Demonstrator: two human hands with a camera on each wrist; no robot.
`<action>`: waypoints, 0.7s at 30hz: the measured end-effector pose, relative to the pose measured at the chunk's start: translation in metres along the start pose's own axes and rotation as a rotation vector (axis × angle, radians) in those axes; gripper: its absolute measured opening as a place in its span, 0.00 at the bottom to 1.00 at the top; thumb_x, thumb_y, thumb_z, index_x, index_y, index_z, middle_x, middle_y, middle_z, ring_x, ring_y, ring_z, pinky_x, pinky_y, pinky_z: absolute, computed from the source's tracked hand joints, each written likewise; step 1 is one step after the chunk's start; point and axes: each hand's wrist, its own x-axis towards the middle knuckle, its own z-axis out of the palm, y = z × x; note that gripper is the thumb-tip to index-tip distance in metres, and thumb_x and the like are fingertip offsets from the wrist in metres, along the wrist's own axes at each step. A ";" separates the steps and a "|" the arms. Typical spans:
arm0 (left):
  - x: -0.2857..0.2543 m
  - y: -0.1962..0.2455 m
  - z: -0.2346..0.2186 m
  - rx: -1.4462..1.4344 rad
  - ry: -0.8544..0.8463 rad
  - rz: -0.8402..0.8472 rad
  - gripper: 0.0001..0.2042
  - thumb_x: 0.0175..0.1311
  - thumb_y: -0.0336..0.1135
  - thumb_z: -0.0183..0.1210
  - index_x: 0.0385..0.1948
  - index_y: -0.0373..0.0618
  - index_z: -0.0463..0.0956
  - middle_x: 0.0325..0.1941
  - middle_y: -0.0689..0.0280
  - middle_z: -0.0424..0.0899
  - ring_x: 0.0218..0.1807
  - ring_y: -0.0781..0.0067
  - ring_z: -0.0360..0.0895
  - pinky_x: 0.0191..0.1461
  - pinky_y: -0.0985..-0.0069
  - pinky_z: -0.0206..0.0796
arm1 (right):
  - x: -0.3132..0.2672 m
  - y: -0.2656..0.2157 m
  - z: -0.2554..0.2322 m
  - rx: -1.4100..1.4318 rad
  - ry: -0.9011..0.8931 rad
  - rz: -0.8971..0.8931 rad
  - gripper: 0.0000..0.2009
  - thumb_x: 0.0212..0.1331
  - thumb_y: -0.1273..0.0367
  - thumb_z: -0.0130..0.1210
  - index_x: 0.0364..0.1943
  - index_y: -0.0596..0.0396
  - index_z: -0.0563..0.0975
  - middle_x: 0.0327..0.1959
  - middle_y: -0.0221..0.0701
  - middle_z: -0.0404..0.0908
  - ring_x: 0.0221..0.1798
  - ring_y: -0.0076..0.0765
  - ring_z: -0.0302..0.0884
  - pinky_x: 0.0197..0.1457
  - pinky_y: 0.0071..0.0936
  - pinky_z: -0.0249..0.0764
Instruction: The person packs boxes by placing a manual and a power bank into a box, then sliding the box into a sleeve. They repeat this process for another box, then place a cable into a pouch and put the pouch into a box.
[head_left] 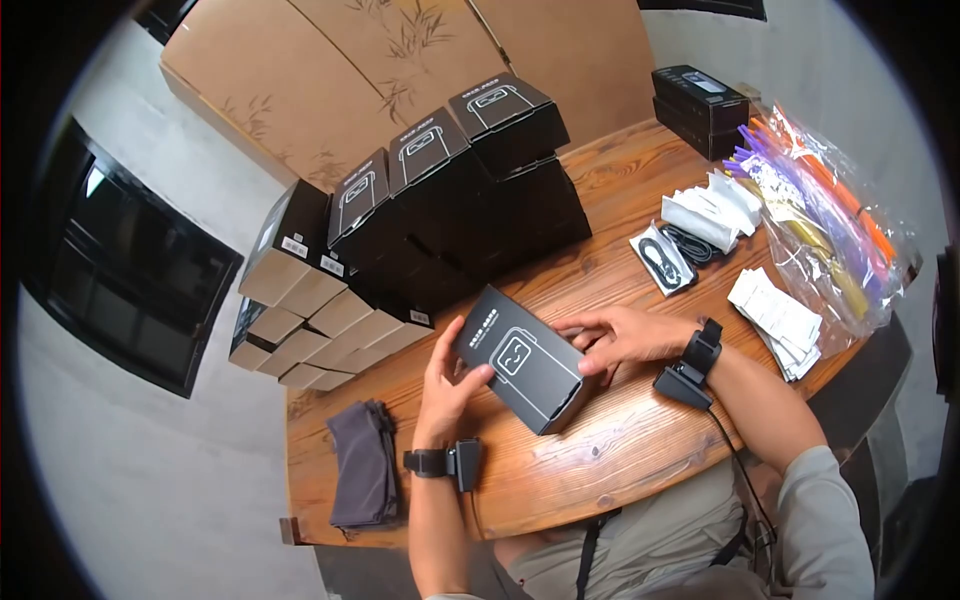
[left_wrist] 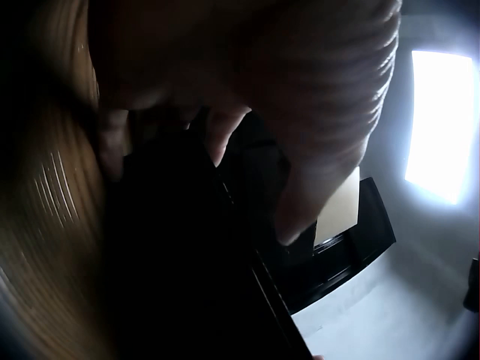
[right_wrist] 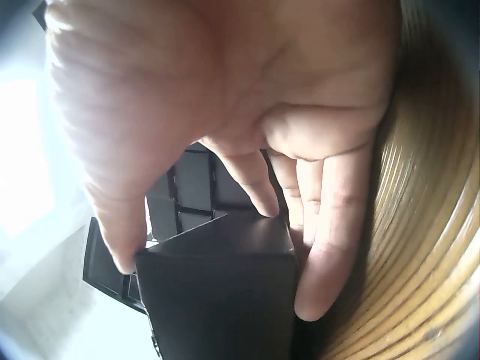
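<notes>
Item, the wooden table (head_left: 520, 495): a broad surface over which we should keep the work low, well apart from the stacked boxes (head_left: 480, 190). Item, the black box (head_left: 548, 372), between our hands over the middle of the table, slantwise in the head view; we cannot tell whether its underside touches the wood. To handle it well, we would support both sides evenly, turn it slowly, and press on the edges rather than the broad face, lest the card dent or smudge. Item, our right hand (head_left: 645, 338): thumb and fingers bent about the near end, gripping the box. Item, our left hand (head_left: 440, 395): fingers along the opposite side, thumb lying on the printed face, also gripping. Item, the appearance of the box: an oblong body, matte and dark, with crisp edges and a plain end; on the broad face, a pale line drawing of a rounded device with bands running from it; smaller, a line of white lettering, too fine for us to read
</notes>
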 end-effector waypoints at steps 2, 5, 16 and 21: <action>0.002 -0.006 -0.004 -0.032 -0.071 0.010 0.47 0.46 0.25 0.71 0.72 0.44 0.52 0.68 0.60 0.65 0.67 0.68 0.65 0.69 0.69 0.58 | 0.002 0.006 -0.005 -0.029 -0.054 -0.037 0.47 0.52 0.65 0.69 0.71 0.66 0.50 0.56 0.42 0.75 0.45 0.25 0.79 0.47 0.22 0.78; 0.001 -0.021 -0.017 -0.136 -0.200 0.061 0.52 0.42 0.24 0.73 0.73 0.45 0.49 0.70 0.59 0.61 0.71 0.66 0.60 0.73 0.66 0.53 | 0.002 0.006 -0.006 -0.025 -0.095 -0.046 0.47 0.50 0.72 0.68 0.72 0.66 0.49 0.62 0.45 0.71 0.50 0.25 0.78 0.52 0.20 0.75; -0.003 -0.027 -0.015 -0.069 -0.107 0.099 0.54 0.38 0.27 0.76 0.72 0.43 0.51 0.69 0.61 0.64 0.68 0.69 0.64 0.69 0.69 0.57 | -0.002 -0.011 0.011 -0.276 0.035 0.041 0.47 0.47 0.65 0.73 0.72 0.55 0.57 0.62 0.39 0.70 0.54 0.29 0.76 0.52 0.23 0.76; -0.003 -0.033 -0.014 0.015 -0.019 0.125 0.52 0.37 0.32 0.78 0.70 0.42 0.56 0.65 0.64 0.70 0.62 0.72 0.69 0.64 0.73 0.61 | 0.001 -0.001 0.007 -0.453 0.084 -0.162 0.42 0.48 0.62 0.71 0.69 0.54 0.63 0.63 0.39 0.70 0.58 0.34 0.74 0.52 0.23 0.77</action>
